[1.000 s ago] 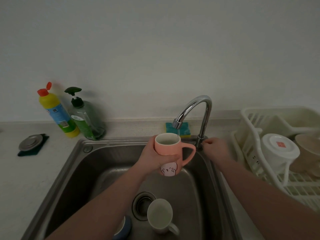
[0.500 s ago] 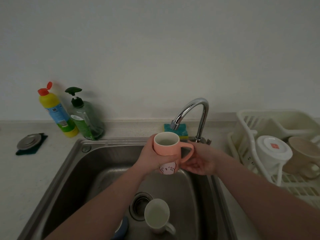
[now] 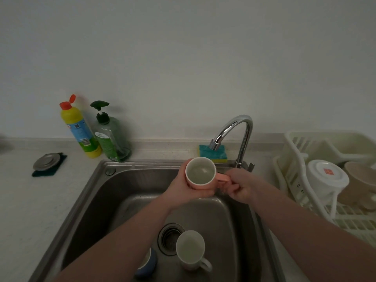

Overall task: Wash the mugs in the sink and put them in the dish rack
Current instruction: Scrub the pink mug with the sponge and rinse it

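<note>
A pink mug (image 3: 200, 173) with water inside is held upright over the steel sink (image 3: 97, 192), just below the faucet (image 3: 234, 131). My left hand (image 3: 183, 189) grips its body from the left and underneath. My right hand (image 3: 239, 186) pinches its handle on the right. On the sink floor a white mug (image 3: 190, 250) stands beside the drain (image 3: 167, 238), and a blue mug (image 3: 147, 263) lies partly hidden under my left forearm. The white dish rack (image 3: 293, 180) to the right holds an upturned white bowl (image 3: 325, 178) and a beige cup (image 3: 360, 180).
A yellow cleaner bottle (image 3: 80, 129) and a green soap pump bottle (image 3: 110, 135) stand at the back left. A sponge (image 3: 212, 152) lies behind the sink. A metal sink strainer on a dark pad (image 3: 47, 163) sits on the left counter.
My right hand left the faucet handle, came to the pink mug and took its handle. The mug now tilts so its opening faces up at me.
</note>
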Available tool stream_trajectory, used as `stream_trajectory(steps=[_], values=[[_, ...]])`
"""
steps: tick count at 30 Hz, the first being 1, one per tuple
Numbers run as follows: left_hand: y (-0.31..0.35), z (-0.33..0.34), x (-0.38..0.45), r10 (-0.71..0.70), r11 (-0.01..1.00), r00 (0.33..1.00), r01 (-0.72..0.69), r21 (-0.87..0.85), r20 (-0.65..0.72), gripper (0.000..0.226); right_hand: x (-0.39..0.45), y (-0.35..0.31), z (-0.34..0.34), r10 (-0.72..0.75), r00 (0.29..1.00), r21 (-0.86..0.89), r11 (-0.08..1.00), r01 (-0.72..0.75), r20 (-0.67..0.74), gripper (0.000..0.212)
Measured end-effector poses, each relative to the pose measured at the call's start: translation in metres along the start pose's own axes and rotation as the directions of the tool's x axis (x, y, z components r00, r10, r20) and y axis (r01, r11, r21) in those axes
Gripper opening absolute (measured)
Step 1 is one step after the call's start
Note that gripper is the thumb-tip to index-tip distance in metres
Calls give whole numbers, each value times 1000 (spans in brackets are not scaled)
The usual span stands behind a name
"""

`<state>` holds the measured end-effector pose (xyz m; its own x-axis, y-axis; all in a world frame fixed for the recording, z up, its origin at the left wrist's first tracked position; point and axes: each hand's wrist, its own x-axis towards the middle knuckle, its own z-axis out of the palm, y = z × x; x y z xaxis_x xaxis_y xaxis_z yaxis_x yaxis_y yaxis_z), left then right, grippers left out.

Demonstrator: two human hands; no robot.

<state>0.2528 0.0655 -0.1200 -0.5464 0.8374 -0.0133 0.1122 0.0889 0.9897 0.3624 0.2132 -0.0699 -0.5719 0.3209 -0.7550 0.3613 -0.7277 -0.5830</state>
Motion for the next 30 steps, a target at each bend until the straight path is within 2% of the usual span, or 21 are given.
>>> stream_trajectory(steps=[2,3,4,5,6,8,10,13,18,22,24,26,30], values=[[9,0,-6,-146,979,989,149,-139,28,50,1,2,3,-15,1000,-5,1000,15,-13,15],[15,0,-7,-262,928,964,266,-262,51,32,2,3,6,-40,999,-29,999,39,-25,17],[18,-1,-6,-370,845,927,365,-391,65,39,2,5,9,-77,996,-68,995,75,-34,20],[16,-2,-4,-436,762,897,409,-502,69,53,4,7,12,-123,992,-120,986,119,-25,24],[13,-3,0,-461,732,886,414,-542,55,59,5,10,14,-178,984,-189,966,175,0,29],[14,-5,3,-492,735,870,410,-541,-8,55,8,16,14,-284,957,-340,895,288,63,44],[17,-6,4,-516,755,856,442,-485,-23,45,7,18,16,-332,937,-398,850,346,106,51],[18,-10,7,-519,788,854,468,-400,-23,35,7,21,18,-372,914,-451,796,403,160,52],[21,-22,12,-499,843,864,465,-272,-70,52,10,19,16,-403,892,-578,685,444,207,43],[27,-26,11,-407,887,913,389,-250,-25,42,10,16,15,-444,867,-590,646,484,225,38],[26,-30,12,-338,909,941,324,-263,-9,50,10,15,14,-458,855,-627,598,499,244,38],[25,-35,13,-266,940,964,254,-228,-21,65,8,12,13,-472,837,-692,506,515,278,31],[14,-47,11,-146,987,988,142,-73,-52,99,5,11,16,-533,766,-816,220,535,359,21]])
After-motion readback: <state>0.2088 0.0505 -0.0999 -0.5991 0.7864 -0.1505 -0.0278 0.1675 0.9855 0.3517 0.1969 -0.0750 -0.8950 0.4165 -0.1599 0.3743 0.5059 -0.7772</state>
